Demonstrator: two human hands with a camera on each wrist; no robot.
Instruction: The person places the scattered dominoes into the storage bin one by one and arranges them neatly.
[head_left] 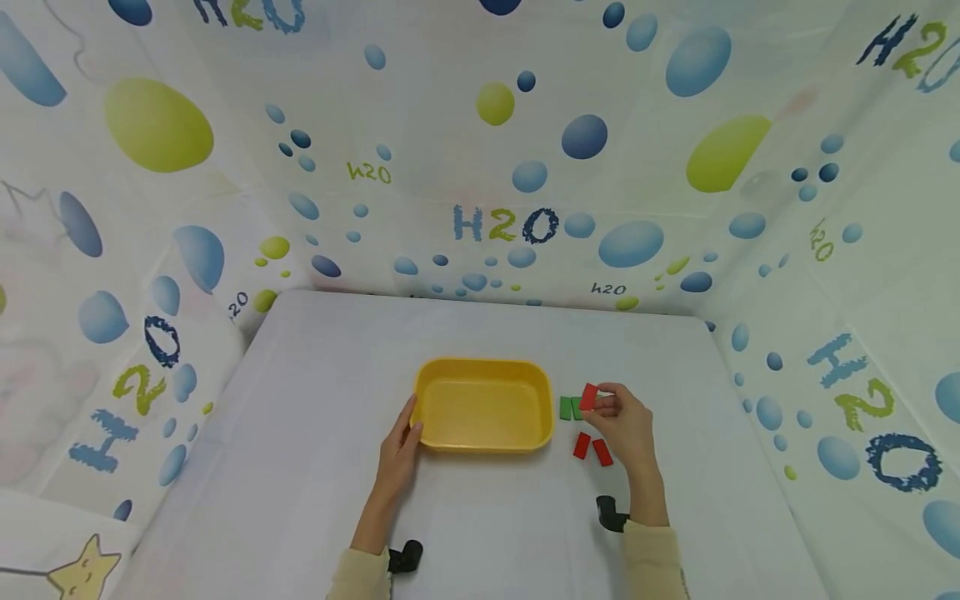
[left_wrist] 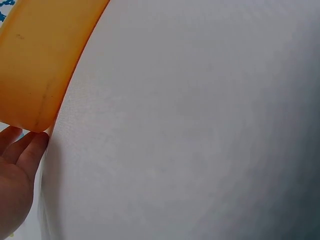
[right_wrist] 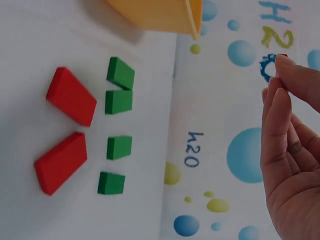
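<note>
A shallow yellow tray (head_left: 483, 446) lies in the middle of the table in the head view. My left hand (head_left: 400, 454) holds it at its left end, the thumb by the near left corner; in the left wrist view the fingertips meet the tray's wall (left_wrist: 35, 75). To the right of the tray, my right hand (head_left: 621, 421) pinches a red block (head_left: 588, 397) between thumb and fingers, raised above the table; only a sliver shows in the right wrist view. Two more red blocks (right_wrist: 61, 162) lie on the table near several small green blocks (right_wrist: 119, 147).
The table (head_left: 322, 358) has a white cover. Patterned sheets (head_left: 435, 150) with blue and green spots and "H2O" lettering rise behind and at both sides. A black wrist mount (head_left: 406, 557) sits at the left wrist, another (head_left: 611, 514) at the right.
</note>
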